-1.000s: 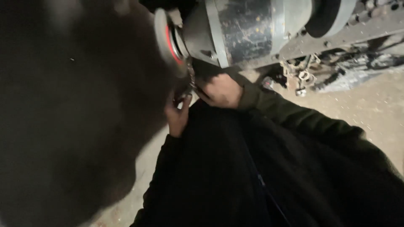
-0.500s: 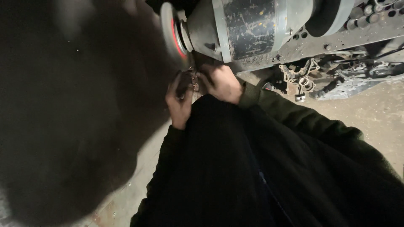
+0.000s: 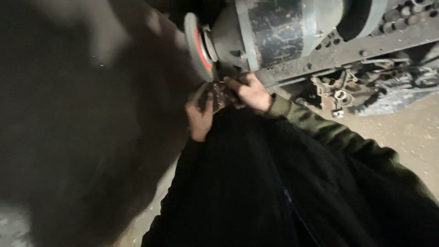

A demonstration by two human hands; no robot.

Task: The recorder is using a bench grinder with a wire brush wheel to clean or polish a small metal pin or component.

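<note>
Nearest the camera, the lower middle and right of the frame is filled by the person's dark garment point(image 3: 256, 192), with an olive-green sleeve point(image 3: 320, 132) running from the right edge up toward the centre. Above the garment, just left of centre, the left hand point(image 3: 200, 120) reaches upward with its fingers bent around the left side of a small dark metal piece point(image 3: 222, 95); the right hand point(image 3: 251, 93) meets it from the right, fingers closed over the same piece, so both hands have their grip on it, pinched between them. The piece itself is blurred and in shadow, and its shape cannot be told. It sits in the upper middle of the frame, just below and beside the edge of a grey grinding wheel point(image 3: 195, 45) with a red centre ring; whether the piece touches the wheel cannot be told. The wheel is mounted on the left end of a bench grinder's grey motor housing point(image 3: 274, 32), scratched and dusty, which spans the top centre. Behind it, a dirty metal bar point(image 3: 366, 45) with holes runs toward the upper right. Farther on, at the right, a heap of small metal parts and fittings point(image 3: 338, 93) lies on the sandy floor point(image 3: 411, 132). The whole left side of the frame is a large, dark, blurred mass point(image 3: 82, 128) whose nature cannot be told.
</note>
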